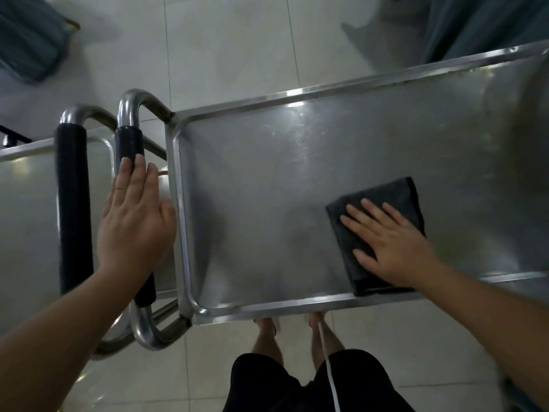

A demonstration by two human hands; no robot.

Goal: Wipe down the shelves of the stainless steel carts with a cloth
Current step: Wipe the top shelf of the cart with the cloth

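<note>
Right hand (392, 242) pressing cloth (377, 230) on cart shelf (267, 203)
Fingers flat, spread over the cloth near the shelf's front rim; left hand (133, 215) straight-fingered over the cart's handle (129, 144)

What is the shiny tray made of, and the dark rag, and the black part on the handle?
Top shelf: looks like brushed stainless steel, with dull reflections and faint streaks. Cloth: soft woven fabric, dark grey, folded with a stitched edge. Handle grip: probably rubber or foam, matte black over a shiny tube.
</note>
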